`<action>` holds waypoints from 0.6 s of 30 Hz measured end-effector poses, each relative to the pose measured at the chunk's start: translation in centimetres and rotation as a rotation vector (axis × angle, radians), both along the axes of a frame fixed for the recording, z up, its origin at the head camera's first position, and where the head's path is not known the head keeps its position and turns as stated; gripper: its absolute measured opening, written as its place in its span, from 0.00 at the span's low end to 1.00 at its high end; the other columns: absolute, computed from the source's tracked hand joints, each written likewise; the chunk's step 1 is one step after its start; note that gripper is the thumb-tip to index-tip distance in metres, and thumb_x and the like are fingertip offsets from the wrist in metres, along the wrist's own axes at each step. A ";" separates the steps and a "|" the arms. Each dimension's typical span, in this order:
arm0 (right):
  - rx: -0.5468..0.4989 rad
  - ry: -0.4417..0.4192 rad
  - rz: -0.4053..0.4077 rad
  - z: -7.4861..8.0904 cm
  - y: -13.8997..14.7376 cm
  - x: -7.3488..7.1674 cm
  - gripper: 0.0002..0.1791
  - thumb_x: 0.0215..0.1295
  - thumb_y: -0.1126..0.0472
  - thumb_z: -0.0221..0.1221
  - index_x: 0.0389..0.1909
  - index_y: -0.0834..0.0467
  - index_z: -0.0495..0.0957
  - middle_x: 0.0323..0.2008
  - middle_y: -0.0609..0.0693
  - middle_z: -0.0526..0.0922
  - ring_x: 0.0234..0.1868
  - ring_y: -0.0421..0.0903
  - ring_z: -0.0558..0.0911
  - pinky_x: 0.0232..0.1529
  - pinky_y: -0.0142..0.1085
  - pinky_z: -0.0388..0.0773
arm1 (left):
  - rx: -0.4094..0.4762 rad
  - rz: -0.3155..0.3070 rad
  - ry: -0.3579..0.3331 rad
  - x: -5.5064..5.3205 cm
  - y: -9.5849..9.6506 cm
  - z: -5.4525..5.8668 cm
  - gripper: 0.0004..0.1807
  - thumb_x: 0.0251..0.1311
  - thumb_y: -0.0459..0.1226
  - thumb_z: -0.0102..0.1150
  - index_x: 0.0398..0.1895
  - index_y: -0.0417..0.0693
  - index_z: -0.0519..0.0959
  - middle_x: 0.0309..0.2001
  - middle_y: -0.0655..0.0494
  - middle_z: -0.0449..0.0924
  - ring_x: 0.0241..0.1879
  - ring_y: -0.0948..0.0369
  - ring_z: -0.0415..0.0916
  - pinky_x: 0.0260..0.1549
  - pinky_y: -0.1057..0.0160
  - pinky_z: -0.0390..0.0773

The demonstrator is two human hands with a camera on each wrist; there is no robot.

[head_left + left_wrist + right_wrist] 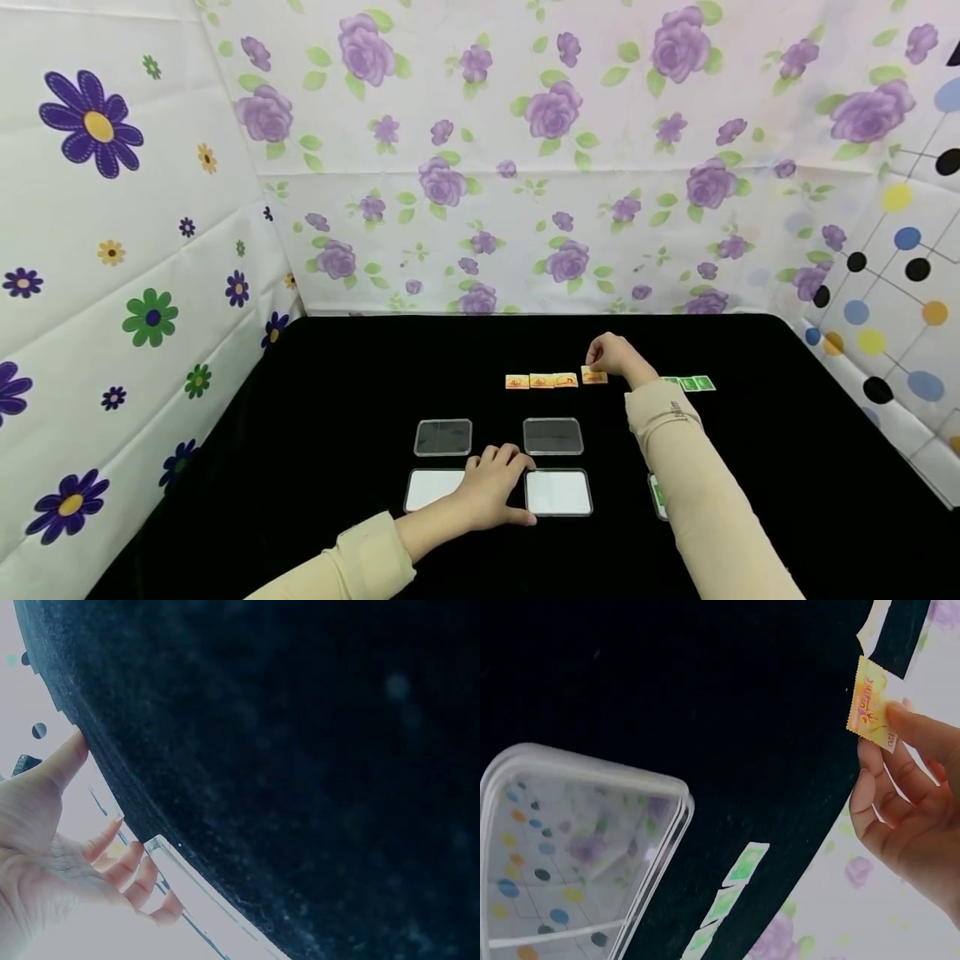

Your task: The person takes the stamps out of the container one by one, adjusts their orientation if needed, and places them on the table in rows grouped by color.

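Observation:
At the back of the table my right hand [617, 354] pinches an orange-yellow postage stamp [870, 705] between thumb and fingers. Its perforated edge shows clearly in the right wrist view. To its left, several similar orange stamps [542, 382] lie in a row. Green stamps [697, 383] form another row on the right, partly behind the right arm. My left hand [491, 487] lies with fingers spread between two clear cases, a white-filled left case [433, 487] and a white-filled right case [558, 492]; its fingertips are close to the right one.
Two dark-looking clear cases, left [443, 437] and right [553, 437], sit behind the white-filled ones. A case with something green in it [658, 498] is partly hidden by the right sleeve. Black cloth [337, 400] covers the table, and patterned curtains [480, 167] surround it.

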State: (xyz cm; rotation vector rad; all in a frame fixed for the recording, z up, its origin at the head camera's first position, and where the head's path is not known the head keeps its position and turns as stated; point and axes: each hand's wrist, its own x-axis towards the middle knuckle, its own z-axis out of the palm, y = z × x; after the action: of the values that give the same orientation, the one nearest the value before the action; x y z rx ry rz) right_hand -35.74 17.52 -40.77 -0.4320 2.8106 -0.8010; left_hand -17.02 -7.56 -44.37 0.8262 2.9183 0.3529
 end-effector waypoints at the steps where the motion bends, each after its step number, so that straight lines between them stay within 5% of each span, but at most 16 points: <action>1: 0.000 0.006 -0.010 -0.1 -0.1 -0.1 0.03 0.57 0.74 0.58 0.27 0.65 0.78 0.27 0.57 0.80 0.27 0.47 0.77 0.33 0.39 0.76 | 0.005 0.001 -0.002 0.0 0.0 0.0 0.36 0.44 0.56 0.70 0.57 0.53 0.69 0.59 0.52 0.67 0.56 0.53 0.65 0.48 0.48 0.69; 11: 0.052 -0.015 -0.120 -1.0 -1.5 0.4 0.04 0.56 0.74 0.57 0.27 0.64 0.78 0.28 0.56 0.79 0.29 0.49 0.74 0.31 0.38 0.72 | 0.024 0.001 -0.024 0.3 -0.1 -0.2 0.36 0.43 0.55 0.70 0.55 0.53 0.70 0.59 0.51 0.67 0.56 0.52 0.64 0.47 0.47 0.68; 18: 0.074 0.030 -0.127 -0.7 -1.7 0.9 0.07 0.56 0.77 0.53 0.27 0.65 0.77 0.24 0.54 0.76 0.23 0.46 0.70 0.26 0.36 0.66 | 0.024 -0.007 -0.019 0.0 0.1 0.1 0.36 0.43 0.56 0.70 0.56 0.53 0.70 0.59 0.51 0.67 0.56 0.53 0.64 0.47 0.48 0.68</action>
State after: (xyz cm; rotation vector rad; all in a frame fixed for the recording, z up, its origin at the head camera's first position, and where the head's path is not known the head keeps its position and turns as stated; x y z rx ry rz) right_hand -34.82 15.79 -41.45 -0.2583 2.9089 -0.7168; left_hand -17.01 -7.46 -44.29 0.8313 2.8991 0.3940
